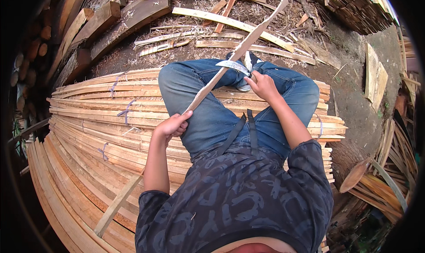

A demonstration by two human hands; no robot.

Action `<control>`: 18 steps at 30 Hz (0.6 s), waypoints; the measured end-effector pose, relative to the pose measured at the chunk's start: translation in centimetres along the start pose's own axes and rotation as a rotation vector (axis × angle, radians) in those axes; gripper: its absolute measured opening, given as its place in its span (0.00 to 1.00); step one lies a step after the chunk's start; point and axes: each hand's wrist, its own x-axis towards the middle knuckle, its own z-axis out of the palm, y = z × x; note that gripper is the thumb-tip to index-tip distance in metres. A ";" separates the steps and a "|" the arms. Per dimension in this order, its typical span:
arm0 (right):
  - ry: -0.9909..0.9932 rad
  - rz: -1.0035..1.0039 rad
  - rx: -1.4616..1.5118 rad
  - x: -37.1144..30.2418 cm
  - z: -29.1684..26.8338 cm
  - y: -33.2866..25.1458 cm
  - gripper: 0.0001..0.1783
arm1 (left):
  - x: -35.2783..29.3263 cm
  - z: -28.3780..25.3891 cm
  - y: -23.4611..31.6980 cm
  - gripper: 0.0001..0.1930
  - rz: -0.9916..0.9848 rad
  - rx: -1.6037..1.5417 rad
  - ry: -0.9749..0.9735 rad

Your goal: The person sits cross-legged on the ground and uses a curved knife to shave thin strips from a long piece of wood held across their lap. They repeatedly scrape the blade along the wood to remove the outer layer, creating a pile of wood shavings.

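A long, rough-edged wooden strip [211, 83] slants across my lap, its far end pointing up and to the right beyond my knees. My left hand [171, 126] is closed around its near end, beside my left thigh. Closed on the handle of a curved knife [234, 66], my right hand [264, 87] is between my knees. The short, pale, hooked blade points left and lies across the strip, near its middle. Most of the handle is hidden by my fingers.
I sit on bundled wooden strips [93, 120] bound with purple ties. Loose slats [239, 25] and shavings lie on the dirt ahead. A knife-shaped piece with a light blade [159, 48] lies among them. Thick beams [128, 20] are at far left, stacked boards [361, 9] at far right.
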 end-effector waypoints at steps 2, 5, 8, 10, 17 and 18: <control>0.050 0.029 0.041 -0.2 1.4 -0.7 0.23 | -0.2 0.0 0.0 0.30 -0.033 -0.006 0.032; 0.157 0.016 0.121 -1.1 3.4 -2.0 0.20 | 0.0 0.0 0.2 0.30 -0.032 -0.018 0.028; 0.292 -0.137 0.126 -1.7 4.3 -2.5 0.18 | 0.1 -0.2 -0.4 0.30 -0.023 -0.026 0.019; 0.324 -0.202 0.099 -1.7 4.1 -2.3 0.17 | 0.2 -0.2 -0.4 0.30 -0.025 -0.024 0.018; 0.302 -0.203 -0.058 0.2 1.9 -1.0 0.14 | 0.5 -0.6 -0.7 0.30 -0.022 -0.023 0.016; 0.409 0.034 0.017 1.7 1.0 0.5 0.13 | 0.4 -0.6 -0.9 0.30 -0.024 -0.028 0.021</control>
